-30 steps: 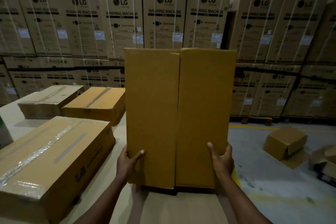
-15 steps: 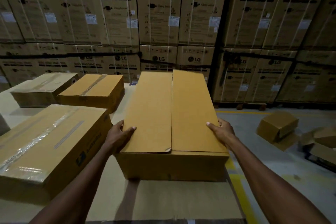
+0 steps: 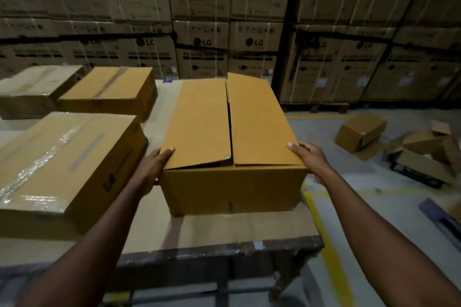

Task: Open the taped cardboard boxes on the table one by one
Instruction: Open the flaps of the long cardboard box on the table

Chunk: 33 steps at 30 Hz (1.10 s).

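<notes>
A plain brown cardboard box [image 3: 232, 184] lies flat near the table's right end. Its two top flaps [image 3: 199, 119] are untaped and slightly lifted, with a dark gap down the middle. My left hand [image 3: 152, 169] grips the box's left side, thumb on the left flap's near corner. My right hand [image 3: 311, 159] grips the right side, thumb on the right flap's corner. A large taped box [image 3: 62, 162] sits at the left, its clear tape shining. Two more taped boxes [image 3: 109, 90] [image 3: 37, 85] lie further back.
The table [image 3: 224, 229] is covered in cardboard sheet and ends just right of the held box. Opened empty boxes [image 3: 359, 132] lie on the grey floor to the right. Stacked washing machine cartons [image 3: 202, 52] form a wall behind.
The box stood on end a second ago. It was tipped down flat onto the table, and its flaps have since parted slightly. My hands slid to its near corners.
</notes>
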### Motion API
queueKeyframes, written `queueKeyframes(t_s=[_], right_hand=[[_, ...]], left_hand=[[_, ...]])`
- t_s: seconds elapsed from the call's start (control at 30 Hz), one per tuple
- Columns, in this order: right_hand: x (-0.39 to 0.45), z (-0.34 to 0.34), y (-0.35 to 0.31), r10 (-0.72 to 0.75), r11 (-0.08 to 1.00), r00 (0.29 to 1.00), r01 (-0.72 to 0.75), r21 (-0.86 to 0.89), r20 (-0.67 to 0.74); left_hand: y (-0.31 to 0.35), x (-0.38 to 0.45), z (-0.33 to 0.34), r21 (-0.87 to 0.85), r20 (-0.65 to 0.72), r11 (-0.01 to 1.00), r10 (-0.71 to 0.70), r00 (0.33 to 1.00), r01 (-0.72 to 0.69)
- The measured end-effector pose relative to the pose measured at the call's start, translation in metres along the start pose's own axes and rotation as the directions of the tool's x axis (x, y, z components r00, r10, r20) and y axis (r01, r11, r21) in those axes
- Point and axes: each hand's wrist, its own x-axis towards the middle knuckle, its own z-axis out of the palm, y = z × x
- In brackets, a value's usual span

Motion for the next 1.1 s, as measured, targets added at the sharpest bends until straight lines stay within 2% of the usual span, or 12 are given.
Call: queueKeyframes(t_s=[0.07,0.2,0.37,0.5,0.67,1.1], right_hand=[[-0.010,0.001,-0.003,0.020,1.000,0.999,-0.020,-0.014,0.035],[-0.031,-0.011,-0.003,0.014,1.000,0.997,-0.016,0.019,0.076],[-0.066,-0.033,0.012,0.040,0.994,0.980,-0.059,0.090,0.195],[-0.083,-0.048,0.027,0.038,0.984,0.976,-0.074,0.165,0.213],[-0.101,-0.067,0.040,0.015,0.988,0.979,-0.046,0.148,0.205],[-0.121,-0.091,0.070,-0.042,0.995,0.980,0.023,0.099,0.194]], left_hand=[[-0.003,-0.006,0.002,0.006,-0.024,1.000,0.017,1.000,-0.017],[-0.011,-0.023,0.005,-0.022,0.085,0.998,0.056,0.995,-0.054],[-0.026,-0.054,0.022,-0.186,0.117,0.978,0.112,0.987,-0.089],[-0.032,-0.079,0.039,-0.230,0.055,0.965,0.142,0.988,-0.126],[-0.045,-0.099,0.054,-0.256,-0.042,0.950,0.173,0.984,-0.178],[-0.049,-0.143,0.076,-0.262,-0.085,0.946,0.174,0.981,-0.191]])
